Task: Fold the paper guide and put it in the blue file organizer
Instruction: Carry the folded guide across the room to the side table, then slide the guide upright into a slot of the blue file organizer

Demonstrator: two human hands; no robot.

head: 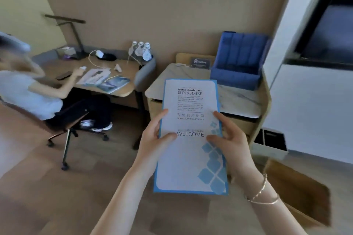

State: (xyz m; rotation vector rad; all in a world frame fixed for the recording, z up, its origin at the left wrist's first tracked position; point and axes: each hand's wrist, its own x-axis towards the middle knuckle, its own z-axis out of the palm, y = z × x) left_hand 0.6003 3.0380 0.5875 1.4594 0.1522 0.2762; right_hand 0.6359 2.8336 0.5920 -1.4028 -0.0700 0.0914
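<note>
The paper guide (191,160) is a tall white sheet with a blue border, blue diamond shapes and the word WELCOME; it is folded shut and held upright in front of me. My left hand (154,139) grips its left edge, thumb on the front. My right hand (229,137) grips its right edge, thumb on the front. The blue file organizer (238,63) stands empty on the marble-topped cabinet (238,99) behind the guide, against the wall.
A small dark sign (200,62) stands left of the organizer. To the left a person (32,91) sits on a wheeled chair at a wooden desk (122,91) with bottles (141,50), papers and a lamp. A wooden box (298,191) sits low on the right.
</note>
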